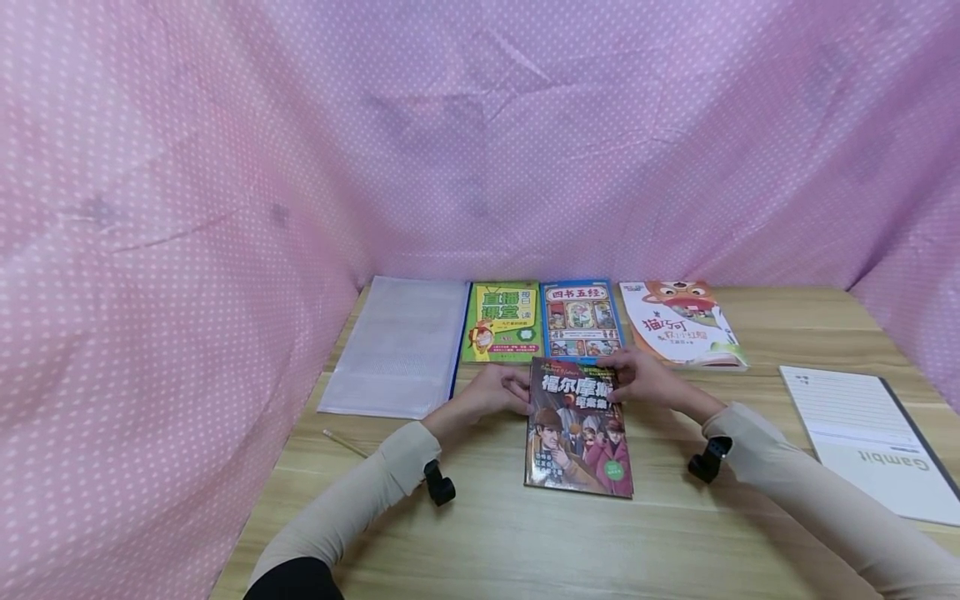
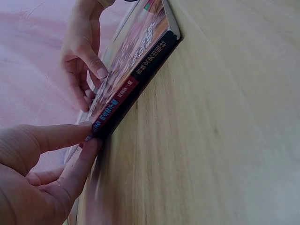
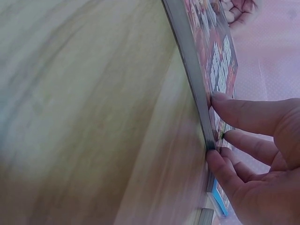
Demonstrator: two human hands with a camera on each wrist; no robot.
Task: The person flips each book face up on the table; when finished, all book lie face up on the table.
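A dark maroon paperback book [image 1: 573, 442] with a detective-style cover lies in front of the person, face up. My left hand [image 1: 501, 390] holds its left edge near the top; in the left wrist view, thumb and a finger pinch the book's spine [image 2: 124, 91]. At the upper right corner, my right hand [image 1: 645, 382] grips the same book. The right wrist view has that thumb [image 3: 253, 115] on the cover and a fingertip at the page edge. Just beyond stand a green book [image 1: 504, 321] and a blue book [image 1: 581, 317], lying flat side by side.
An orange and white picture book [image 1: 678, 325] lies at the back right. A translucent white folder [image 1: 397, 346] is at the back left, a pencil [image 1: 345, 443] near its front edge. At far right is a white notepad [image 1: 870, 433]. Pink dotted cloth [image 1: 480, 150] hangs behind the wooden table [image 1: 480, 542].
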